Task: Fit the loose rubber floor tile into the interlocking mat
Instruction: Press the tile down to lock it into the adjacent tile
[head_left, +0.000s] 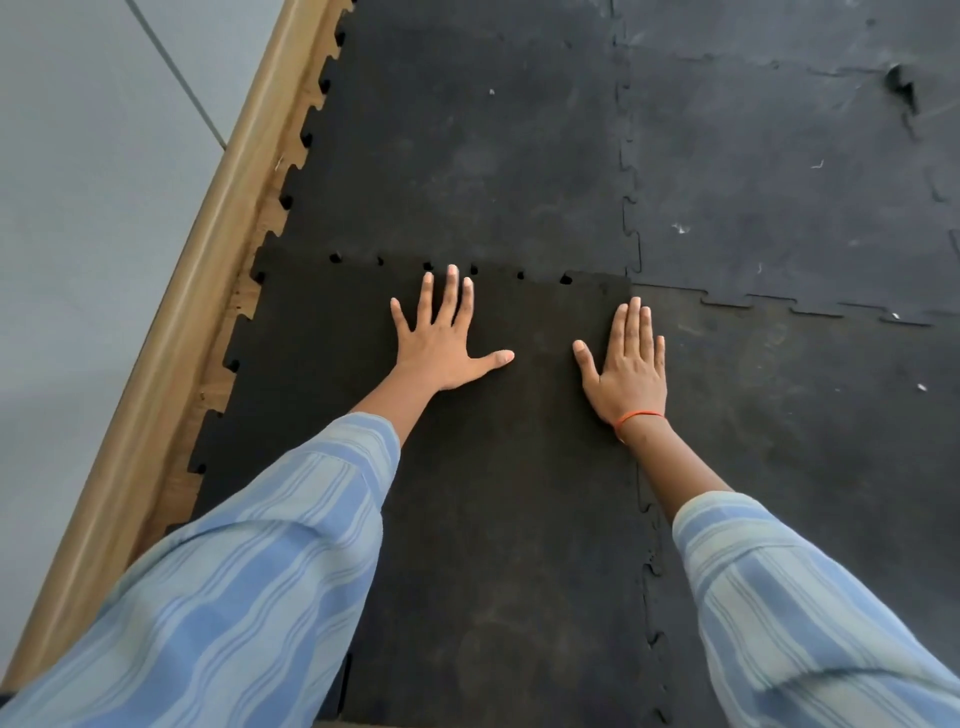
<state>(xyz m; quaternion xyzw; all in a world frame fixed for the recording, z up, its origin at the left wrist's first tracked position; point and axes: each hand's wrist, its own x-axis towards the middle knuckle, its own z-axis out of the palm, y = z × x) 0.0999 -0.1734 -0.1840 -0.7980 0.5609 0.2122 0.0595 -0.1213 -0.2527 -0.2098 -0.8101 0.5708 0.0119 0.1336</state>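
1. Two flat palms rest on the loose tile (467, 493): the left hand (444, 343) is spread wide with its fingertips near the tile's far edge, and the right hand (626, 364) lies with fingers together and thumb out along the tile's right edge; neither grips anything
2. The tile lies straight ahead of the person, under both hands, with its long axis seeming to run away from the body toward the far mat panel (467, 156); the wide lens makes this hard to judge
3. Along the far seam (452, 267), several small dark gaps show between the tile's tabs and the far panel, so that joint looks only partly seated
4. The left hand is the nearer one to those gaps, its middle finger almost touching the seam; the right hand sits by the tile's far right corner, near the side seam (649, 561) against the right-hand mat (805, 441)
5. On the left, the tile's notched edge stands free beside the wooden skirting (208, 291), with nothing to lock into there
6. In my judgement the coming move is a push forward and down, away from the body, to close the far seam
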